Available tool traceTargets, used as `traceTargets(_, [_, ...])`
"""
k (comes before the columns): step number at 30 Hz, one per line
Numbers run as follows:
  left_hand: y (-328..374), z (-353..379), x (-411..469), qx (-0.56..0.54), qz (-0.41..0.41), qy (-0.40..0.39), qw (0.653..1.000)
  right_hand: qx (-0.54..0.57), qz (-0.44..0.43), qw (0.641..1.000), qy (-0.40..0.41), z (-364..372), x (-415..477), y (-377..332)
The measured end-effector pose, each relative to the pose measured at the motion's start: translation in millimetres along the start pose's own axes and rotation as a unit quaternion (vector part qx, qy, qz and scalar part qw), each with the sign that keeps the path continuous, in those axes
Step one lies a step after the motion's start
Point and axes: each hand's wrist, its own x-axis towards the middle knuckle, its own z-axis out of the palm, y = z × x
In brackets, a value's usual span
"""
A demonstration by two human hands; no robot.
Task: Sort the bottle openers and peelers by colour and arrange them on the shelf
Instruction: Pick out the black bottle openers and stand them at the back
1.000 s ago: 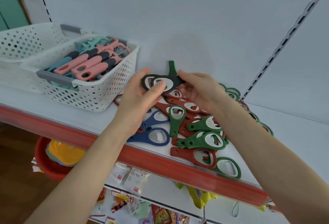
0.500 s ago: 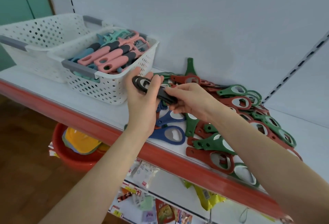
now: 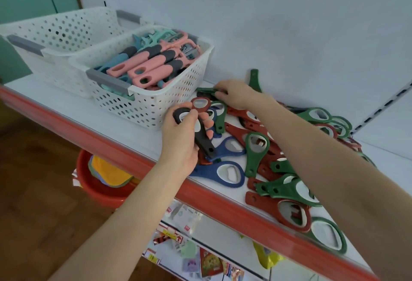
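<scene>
My left hand (image 3: 181, 137) grips black bottle openers (image 3: 204, 140) over the shelf's front part, beside the near basket. My right hand (image 3: 236, 94) reaches to the back of the pile and pinches a dark opener (image 3: 206, 90) lying near the basket's corner. Red openers (image 3: 294, 213), green openers (image 3: 256, 146) and blue openers (image 3: 227, 172) lie mixed in a heap on the white shelf (image 3: 73, 104). Pink, teal and blue peelers (image 3: 147, 68) fill the near white basket (image 3: 153, 102).
A second white basket (image 3: 58, 30) stands behind and left of the first, its inside mostly hidden. The shelf has a red front edge (image 3: 124, 149). Below hang packets, and a red basin (image 3: 100, 189) sits on the wooden floor.
My right hand let go of the black openers and reached back to the pile's far left end. My left hand kept the black openers and lowered them toward the shelf.
</scene>
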Motion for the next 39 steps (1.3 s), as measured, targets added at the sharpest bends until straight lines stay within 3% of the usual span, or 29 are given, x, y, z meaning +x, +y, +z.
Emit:
traceTargets(3, [-1,0,2,-0.003,-0.010,0.001,1.000,0.026,0.027,0.999,0.035,1,-2,12])
traceTargets(6, [-2,-1,3,0.000,-0.017,-0.006,1.000,0.010,0.067,0.991,0.119,1,-6,14])
traceTargets(9, [-3,-1,4,0.009,-0.017,-0.013,1.000,-0.021,0.050,0.984,0.171,1,-8,9])
traceTargets(13, [-3,0,4,0.000,-0.025,-0.011,1.000,-0.025,-0.010,0.996,0.081,-2,-6,2])
traceTargets(17, [-1,0,3,-0.015,-0.041,-0.008,0.999,-0.090,-0.018,0.995,0.031,-5,2,-6])
traceTargets(24, [-2,0,3,-0.023,-0.061,-0.012,0.998,-0.163,-0.020,0.982,0.093,-1,-4,-10])
traceTargets(26, [-1,0,4,-0.034,-0.076,-0.021,0.996,-0.124,-0.023,0.983,0.133,-6,-14,2])
traceTargets(29, [2,2,3,-0.072,-0.137,-0.035,0.987,0.038,-0.026,0.977,0.211,-24,-42,21])
traceTargets(32, [7,11,2,-0.114,-0.194,-0.070,0.972,0.117,-0.122,0.944,0.285,-35,-82,18])
traceTargets(36, [9,23,-1,-0.134,-0.222,-0.150,0.954,0.134,-0.238,0.934,0.232,-24,-120,8])
traceTargets(39, [4,25,-1,-0.114,-0.213,-0.133,0.961,0.176,-0.137,0.955,0.196,-21,-122,16])
